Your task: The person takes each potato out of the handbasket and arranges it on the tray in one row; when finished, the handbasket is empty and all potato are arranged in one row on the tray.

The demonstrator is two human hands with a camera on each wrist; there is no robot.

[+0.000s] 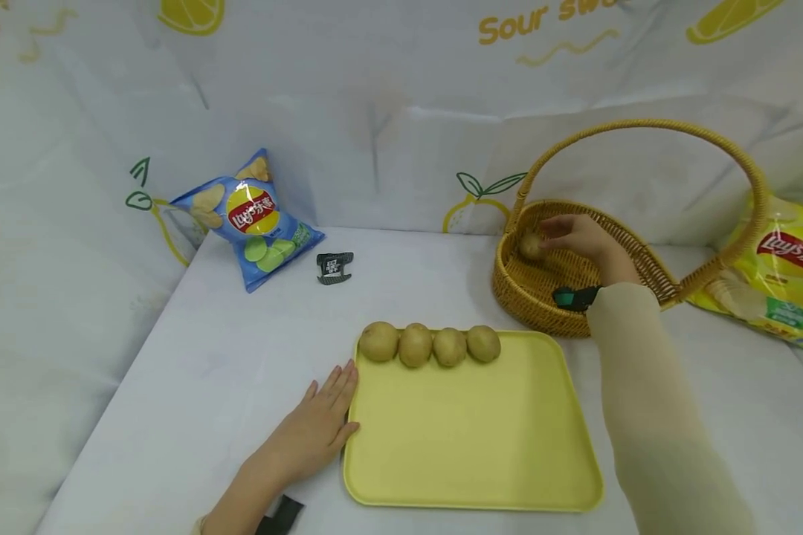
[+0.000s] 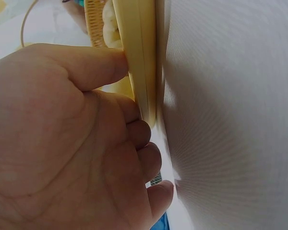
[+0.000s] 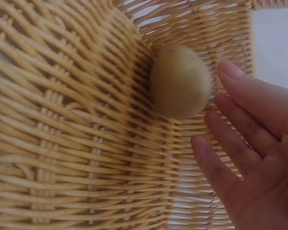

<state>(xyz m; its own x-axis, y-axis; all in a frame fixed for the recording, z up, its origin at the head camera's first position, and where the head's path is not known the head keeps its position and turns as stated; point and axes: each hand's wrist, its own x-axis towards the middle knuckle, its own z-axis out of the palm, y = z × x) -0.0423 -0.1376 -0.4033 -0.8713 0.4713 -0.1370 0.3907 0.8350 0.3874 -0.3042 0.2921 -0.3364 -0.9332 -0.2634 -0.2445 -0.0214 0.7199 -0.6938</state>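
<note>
Inside a wicker basket (image 1: pixel 542 316) lies one potato (image 3: pixel 180 82), against the wall. My right hand (image 1: pixel 585 241) is in the basket beside it; in the right wrist view the fingers (image 3: pixel 230 136) are extended, with a small gap between them and the potato. My left hand (image 1: pixel 317 427) rests along the left edge of a yellow tray (image 1: pixel 468 446). The left wrist view has the thumb (image 2: pixel 103 67) touching the tray's rim. Along the tray's far edge sits a row of several potatoes (image 1: pixel 415 345).
A blue chip bag (image 1: pixel 250 219) leans at the back left, with a small black label (image 1: pixel 334 267) to its right. Right of the basket stands a yellow chip bag (image 1: pixel 789 267). The basket's tall handle (image 1: pixel 649 124) arches above it. Printed white cloth hangs behind.
</note>
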